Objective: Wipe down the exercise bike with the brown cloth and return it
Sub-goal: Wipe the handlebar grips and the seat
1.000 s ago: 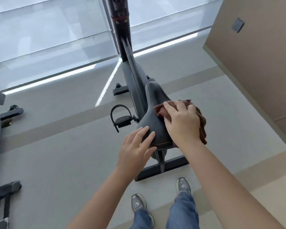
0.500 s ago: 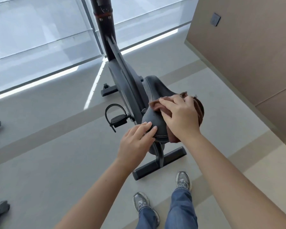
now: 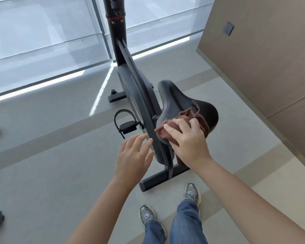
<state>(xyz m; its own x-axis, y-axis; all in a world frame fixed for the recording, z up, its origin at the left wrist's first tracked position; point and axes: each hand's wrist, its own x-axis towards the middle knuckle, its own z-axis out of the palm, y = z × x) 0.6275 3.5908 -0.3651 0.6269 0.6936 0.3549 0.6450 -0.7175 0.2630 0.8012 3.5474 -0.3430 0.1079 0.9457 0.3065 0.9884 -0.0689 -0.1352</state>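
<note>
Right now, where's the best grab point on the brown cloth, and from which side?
Probably the bunched folds of the brown cloth just ahead of the right hand, pinched from above. They stand up off the saddle; the rest lies pressed under that hand. The left hand, open and holding nothing, is free to take them.

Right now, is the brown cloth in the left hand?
No, the right hand presses the brown cloth on the seat.
</note>
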